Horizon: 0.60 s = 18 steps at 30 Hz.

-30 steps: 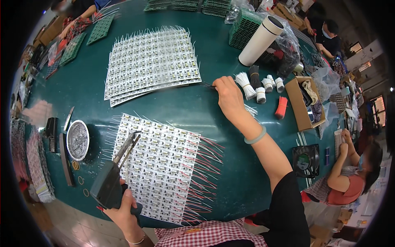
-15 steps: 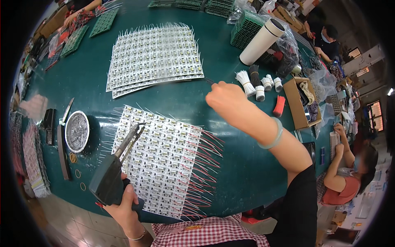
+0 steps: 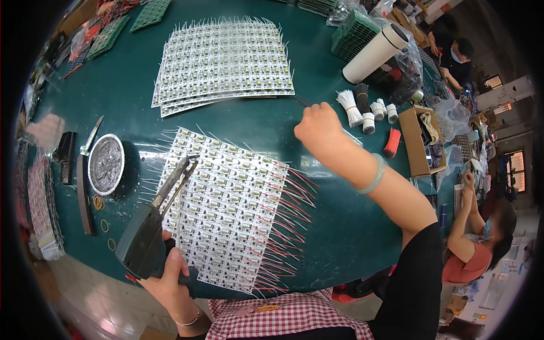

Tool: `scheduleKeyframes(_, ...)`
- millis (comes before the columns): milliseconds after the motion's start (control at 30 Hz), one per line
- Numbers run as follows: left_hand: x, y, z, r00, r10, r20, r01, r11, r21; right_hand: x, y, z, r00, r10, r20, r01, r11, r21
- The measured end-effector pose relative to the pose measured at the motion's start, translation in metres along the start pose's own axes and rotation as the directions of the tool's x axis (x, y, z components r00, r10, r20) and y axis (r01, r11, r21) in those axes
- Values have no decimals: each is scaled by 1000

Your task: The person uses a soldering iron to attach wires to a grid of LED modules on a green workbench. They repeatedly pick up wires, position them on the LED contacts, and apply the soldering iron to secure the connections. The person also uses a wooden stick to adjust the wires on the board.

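Observation:
My left hand (image 3: 170, 283) is wrapped round the dark handle of a soldering gun (image 3: 139, 241). Its long metal tip slants up over a white circuit board panel (image 3: 221, 209), which is covered in small components. Red and white wires stick out along the panel's right side, white ones along its left. My right hand (image 3: 320, 127) is closed, fingers pinched at some thin black wires (image 3: 301, 101) by the near right corner of a stack of similar white panels (image 3: 224, 62). My fingertips are mostly hidden behind the knuckles.
Left of the panel stand a round bowl of grey metal (image 3: 106, 164), a dark bar (image 3: 85, 192) and rubber bands (image 3: 98, 203). Right of the stack are wire bundles (image 3: 349, 107), a white bottle (image 3: 375, 54) and a cardboard box (image 3: 416, 141). Co-workers sit at the right.
The view has shifted, so the table's things appear higher and slightly right. Both hands keep nearly the same places over the table. The near co-worker's hands at the right have moved slightly.

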<state>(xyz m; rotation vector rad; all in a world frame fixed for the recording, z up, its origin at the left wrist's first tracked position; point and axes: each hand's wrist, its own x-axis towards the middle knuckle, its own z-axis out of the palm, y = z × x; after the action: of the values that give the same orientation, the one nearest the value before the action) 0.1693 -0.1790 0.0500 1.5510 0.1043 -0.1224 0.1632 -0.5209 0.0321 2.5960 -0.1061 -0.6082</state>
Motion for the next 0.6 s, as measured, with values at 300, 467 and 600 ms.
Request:
scheduleKeyframes(300,7,-7,-3,997,-24,66,28,997,-66,-13,10,79,687,467,-557,-24,780,625)
scheduleKeyframes(467,4,-5,-1,996,-16,91,18,999,-27,-4,-10,95,619,521,-588,-44,770,637)
scheduleKeyframes(600,1,-5,3,999,16,39,-17,999,32,-10,-7,91,670,468,-575,-38,796,604)
